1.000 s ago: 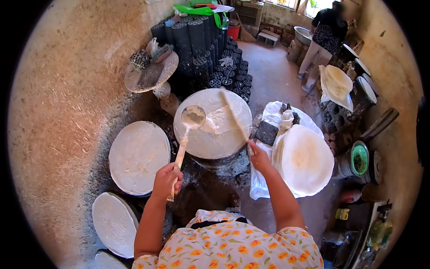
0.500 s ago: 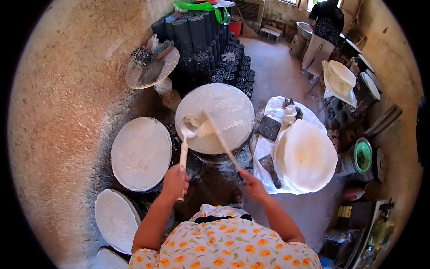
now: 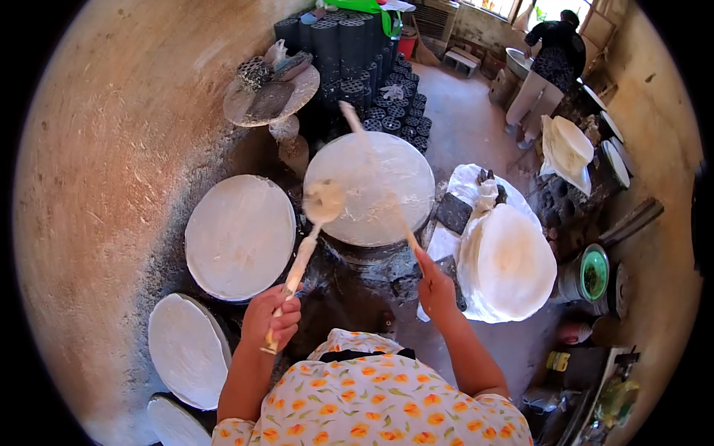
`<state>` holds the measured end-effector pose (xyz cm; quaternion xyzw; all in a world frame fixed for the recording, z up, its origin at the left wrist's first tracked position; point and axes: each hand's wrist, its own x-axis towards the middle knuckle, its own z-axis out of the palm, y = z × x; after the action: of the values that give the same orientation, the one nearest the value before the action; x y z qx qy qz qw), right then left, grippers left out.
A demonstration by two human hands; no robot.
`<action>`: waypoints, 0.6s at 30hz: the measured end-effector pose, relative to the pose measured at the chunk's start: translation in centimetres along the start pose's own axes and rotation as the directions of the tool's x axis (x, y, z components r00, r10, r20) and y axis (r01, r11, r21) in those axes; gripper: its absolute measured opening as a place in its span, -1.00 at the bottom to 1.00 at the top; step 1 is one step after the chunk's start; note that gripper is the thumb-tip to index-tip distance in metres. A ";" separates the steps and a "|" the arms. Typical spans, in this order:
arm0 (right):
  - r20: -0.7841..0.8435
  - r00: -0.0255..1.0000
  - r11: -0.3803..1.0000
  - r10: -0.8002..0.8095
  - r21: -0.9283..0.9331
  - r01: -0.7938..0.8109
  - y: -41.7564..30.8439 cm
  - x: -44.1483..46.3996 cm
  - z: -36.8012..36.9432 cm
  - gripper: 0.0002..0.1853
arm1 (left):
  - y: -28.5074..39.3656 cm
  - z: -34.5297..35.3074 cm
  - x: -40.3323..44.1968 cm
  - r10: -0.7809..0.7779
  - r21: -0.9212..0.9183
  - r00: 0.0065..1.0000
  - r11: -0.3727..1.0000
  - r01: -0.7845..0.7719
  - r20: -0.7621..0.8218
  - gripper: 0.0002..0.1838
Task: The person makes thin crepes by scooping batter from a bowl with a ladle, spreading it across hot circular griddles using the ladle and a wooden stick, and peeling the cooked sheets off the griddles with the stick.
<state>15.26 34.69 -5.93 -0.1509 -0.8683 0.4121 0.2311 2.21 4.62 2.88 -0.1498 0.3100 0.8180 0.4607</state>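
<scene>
In my left hand (image 3: 272, 321) is a ladle (image 3: 301, 262), its wooden handle wrapped by the fingers. The ladle's bowl blurs over the left edge of the round white-coated griddle (image 3: 379, 193) in the middle. My right hand (image 3: 437, 288) closes round a thin wooden stick (image 3: 407, 232) that reaches over the griddle. The stick is smeared by motion, and its pale far end shows beyond the griddle's back rim. Right of the griddle lies a stack of round, thin white sheets (image 3: 513, 260) on white plastic.
More white-coated rounds (image 3: 239, 238) stand at left along the wall. Black honeycomb briquettes (image 3: 338, 56) are piled behind. A round stand (image 3: 256, 104) holds odds and ends. Another person (image 3: 554, 56) bends over a basin at the far right. A green bowl (image 3: 594, 272) is at right.
The stick has swung forward and up across the griddle, its end now past the back rim. The ladle has tilted, its handle end moving left and down. The view has shifted slightly.
</scene>
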 end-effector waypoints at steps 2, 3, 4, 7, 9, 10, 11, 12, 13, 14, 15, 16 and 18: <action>0.017 0.997 0.996 0.079 -0.039 -0.079 1.9 -0.1 1.2 -0.35 | 0.4 -0.7 -0.1 0.000 -0.133 0.988 0.991 0.021 0.153 -0.65; 0.030 0.984 0.983 0.175 -0.071 -0.172 3.4 -0.8 2.0 -0.34 | 0.4 -0.9 -0.3 0.008 -0.250 0.957 0.966 0.068 0.291 -0.64; 0.208 0.926 0.935 0.315 -0.234 -0.265 5.5 -2.5 2.6 -0.36 | 0.3 -0.8 -0.9 0.071 -0.157 0.968 0.987 -0.034 0.241 -0.64; 0.424 0.834 0.862 0.352 -0.495 -0.112 3.3 -6.6 3.1 -0.41 | 0.7 -0.2 -1.6 0.194 0.200 0.980 0.960 -0.198 0.042 -0.65; 0.431 0.854 0.917 0.292 -0.378 -0.123 4.1 -8.1 3.1 -0.37 | 0.7 -0.7 -1.2 0.213 0.232 0.977 0.951 -0.203 -0.016 -0.67; 0.422 0.876 0.958 0.235 -0.255 -0.134 4.7 -8.4 2.8 -0.34 | 0.6 -0.8 -0.9 0.229 0.269 0.971 0.941 -0.203 -0.069 -0.68; 0.413 0.878 0.955 0.241 -0.262 -0.139 4.7 -7.8 1.8 -0.34 | 0.5 -0.7 -0.7 0.221 0.270 0.973 0.942 -0.198 -0.060 -0.68; 0.350 0.872 0.930 0.342 -0.259 -0.261 4.4 -6.7 0.4 -0.32 | 0.4 -0.6 -0.7 0.227 0.275 0.970 0.941 -0.197 -0.084 -0.69; 0.288 0.850 0.892 0.442 -0.246 -0.380 4.3 -5.6 -1.0 -0.29 | 0.3 -0.5 -0.7 0.232 0.279 0.966 0.940 -0.194 -0.109 -0.70; 0.159 0.908 0.914 0.387 -0.194 -0.355 5.5 -4.6 -1.5 -0.28 | 0.4 -0.5 -0.7 0.222 0.268 0.971 0.944 -0.190 -0.094 -0.69; 0.025 0.945 0.937 0.325 -0.145 -0.318 6.6 -3.3 -1.8 -0.28 | 0.4 -0.6 -0.6 0.218 0.273 0.972 0.944 -0.187 -0.088 -0.69; -0.006 0.884 0.884 0.467 -0.018 -0.467 7.4 -2.2 -2.3 -0.29 | 0.4 -0.7 -0.5 0.201 0.236 0.977 0.955 -0.179 -0.071 -0.69; -0.056 0.944 0.941 0.326 -0.077 -0.330 9.2 -3.1 -1.4 -0.28 | 0.4 -0.6 -0.2 0.185 0.201 0.981 0.964 -0.171 -0.051 -0.68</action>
<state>19.28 39.85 -13.28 -0.3117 -0.8428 0.4042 0.1710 1.99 3.99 2.68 -0.1036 0.4172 0.8159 0.3867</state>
